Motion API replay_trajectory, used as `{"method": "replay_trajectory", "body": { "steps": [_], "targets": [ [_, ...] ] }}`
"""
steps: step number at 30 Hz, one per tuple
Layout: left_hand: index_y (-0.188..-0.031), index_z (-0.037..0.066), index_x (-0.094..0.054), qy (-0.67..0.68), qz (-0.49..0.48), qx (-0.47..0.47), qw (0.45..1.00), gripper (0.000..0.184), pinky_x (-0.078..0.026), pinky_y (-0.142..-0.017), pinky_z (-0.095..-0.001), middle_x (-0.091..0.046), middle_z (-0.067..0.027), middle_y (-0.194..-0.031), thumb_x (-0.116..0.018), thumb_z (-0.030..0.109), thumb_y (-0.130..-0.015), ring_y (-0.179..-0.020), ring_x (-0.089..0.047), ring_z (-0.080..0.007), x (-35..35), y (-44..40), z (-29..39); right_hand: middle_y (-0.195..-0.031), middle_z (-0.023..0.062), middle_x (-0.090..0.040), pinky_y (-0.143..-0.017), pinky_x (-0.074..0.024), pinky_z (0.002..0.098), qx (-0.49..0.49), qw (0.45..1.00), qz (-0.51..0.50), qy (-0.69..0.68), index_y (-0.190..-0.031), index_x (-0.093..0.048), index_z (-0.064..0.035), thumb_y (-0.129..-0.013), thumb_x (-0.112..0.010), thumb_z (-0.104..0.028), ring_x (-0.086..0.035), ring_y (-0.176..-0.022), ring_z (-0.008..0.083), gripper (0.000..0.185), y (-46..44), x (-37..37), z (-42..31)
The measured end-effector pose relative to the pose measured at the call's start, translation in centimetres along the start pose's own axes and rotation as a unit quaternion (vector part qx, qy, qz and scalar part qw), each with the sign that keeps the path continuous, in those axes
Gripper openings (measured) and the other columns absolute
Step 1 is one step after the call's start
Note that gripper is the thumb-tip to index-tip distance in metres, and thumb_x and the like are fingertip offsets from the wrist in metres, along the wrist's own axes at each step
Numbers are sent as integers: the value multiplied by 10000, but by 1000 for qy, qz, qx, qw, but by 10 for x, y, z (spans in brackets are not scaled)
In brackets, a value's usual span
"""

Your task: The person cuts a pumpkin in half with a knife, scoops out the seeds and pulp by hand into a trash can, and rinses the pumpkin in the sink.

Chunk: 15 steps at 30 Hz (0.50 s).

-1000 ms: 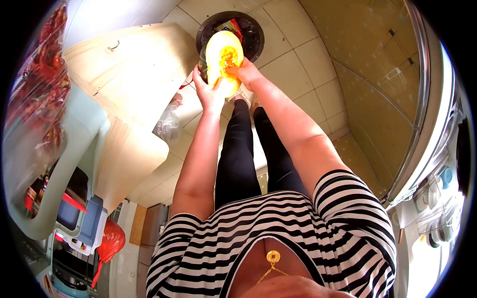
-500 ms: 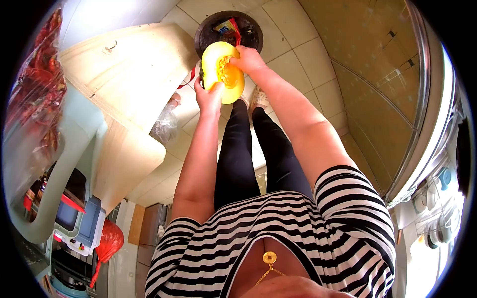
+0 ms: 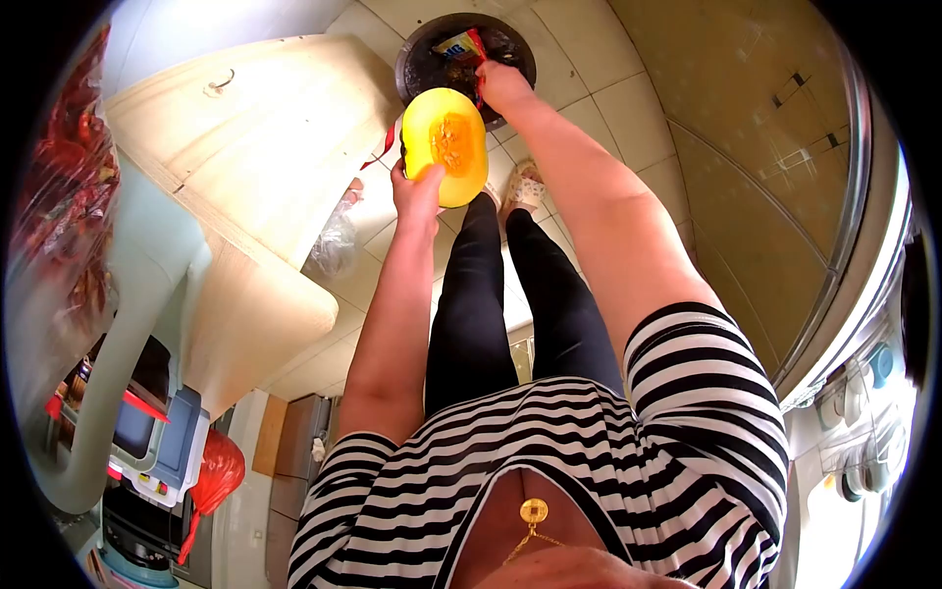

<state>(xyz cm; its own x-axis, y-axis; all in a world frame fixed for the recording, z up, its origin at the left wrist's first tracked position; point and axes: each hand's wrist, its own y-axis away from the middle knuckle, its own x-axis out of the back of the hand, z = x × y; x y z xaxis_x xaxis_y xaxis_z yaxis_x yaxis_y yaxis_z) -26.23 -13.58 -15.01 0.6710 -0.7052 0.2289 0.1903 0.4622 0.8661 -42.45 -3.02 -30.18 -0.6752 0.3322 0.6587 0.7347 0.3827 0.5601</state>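
Note:
My left hand grips the lower left side of a halved pumpkin, thumb on the cut face. Its yellow flesh faces up, and stringy orange pulp with seeds sits in the hollow. My right hand is apart from the pumpkin, at the right part of a dark round trash bin. Its fingers are curled together and mostly hidden from me; what they hold, if anything, cannot be made out. Inside the bin lies a red, yellow and blue wrapper.
A pale wooden cabinet stands at left, near a clear plastic bag on the tiled floor. Brown glossy cabinet doors line the right. A bag of dried red chilies hangs at far left.
My right hand has left the pumpkin's hollow and moved up and right to the bin. Less pulp shows in the hollow. My left hand keeps its hold, with the cut face turned more toward me.

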Motion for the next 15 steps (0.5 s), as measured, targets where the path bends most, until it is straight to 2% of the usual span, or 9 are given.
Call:
{"method": "replay_trajectory", "body": {
  "steps": [4,5,7,8,9,10,11,13,15],
  "targets": [
    [-1315,74,-322,-50,2,-14,999,735,-534,-658,-387,-528,-130,-1138,-702,117,-687,-955,-582,-232,1,-9,-4,-893,132,-674,-788,-500,359,-32,994,37,-103,-902,-696,-86,-813,-646,-281,-642,-857,293,221,18,27,-23],
    [-1309,56,-329,-45,6,-24,999,733,-523,-702,-361,-529,-132,-1138,-706,114,-683,-955,-580,-227,2,-11,-7,-893,132,-674,-788,-500,359,-32,993,37,-103,-902,-696,-86,-813,-646,-281,-642,-857,293,221,25,28,-25],
    [-1298,19,-342,-33,14,-45,998,729,-501,-788,-308,-531,-136,-1138,-714,109,-676,-954,-576,-217,2,-17,-14,-913,135,-672,-749,-508,346,-8,974,43,-220,-945,-687,-77,-832,-628,-289,-644,-830,307,247,41,31,-30],
    [-1298,19,-342,-31,13,-45,998,729,-501,-788,-308,-531,-136,-1138,-714,109,-676,-954,-576,-217,3,-21,-17,-918,146,-669,-721,-510,343,35,966,41,-254,-957,-673,-56,-846,-621,-287,-645,-802,326,262,52,31,-33],
    [-1309,67,-332,-33,-1,-56,998,721,-513,-749,-382,-515,-113,-1166,-704,127,-694,-975,-572,-225,6,-26,-22,-909,131,-668,-749,-505,356,70,955,15,-288,-949,-680,-70,-841,-619,-247,-639,-847,321,216,75,47,-47],
    [-1321,114,-322,-35,-15,-68,997,714,-525,-709,-456,-499,-90,-1195,-694,145,-712,-997,-567,-234,7,-28,-23,-919,127,-661,-769,-502,358,160,965,3,-208,-952,-675,-65,-834,-606,-213,-632,-880,310,202,86,45,-48],
    [-1321,114,-322,-35,-16,-67,997,714,-525,-709,-456,-499,-90,-1195,-694,145,-712,-997,-567,-234,7,-29,-24,-929,123,-654,-790,-499,361,246,961,-10,-126,-956,-670,-59,-827,-592,-179,-626,-913,299,193,94,40,-47],
    [-1325,110,-316,-31,-23,-74,996,712,-536,-719,-461,-497,-98,-1196,-690,114,-718,-1002,-565,-248,5,-30,-23,-1035,124,-622,-839,-492,360,274,958,-78,11,-1032,-627,-42,-817,-571,-135,-600,-976,277,241,101,30,-53],
    [-1324,109,-320,-35,-23,-72,997,708,-541,-727,-456,-497,-102,-1196,-689,105,-720,-1007,-565,-248,0,-28,-21,-1080,139,-599,-871,-477,373,274,961,-40,25,-1118,-570,-25,-806,-545,-134,-579,-1025,292,331,105,26,-60]
  ]
}}
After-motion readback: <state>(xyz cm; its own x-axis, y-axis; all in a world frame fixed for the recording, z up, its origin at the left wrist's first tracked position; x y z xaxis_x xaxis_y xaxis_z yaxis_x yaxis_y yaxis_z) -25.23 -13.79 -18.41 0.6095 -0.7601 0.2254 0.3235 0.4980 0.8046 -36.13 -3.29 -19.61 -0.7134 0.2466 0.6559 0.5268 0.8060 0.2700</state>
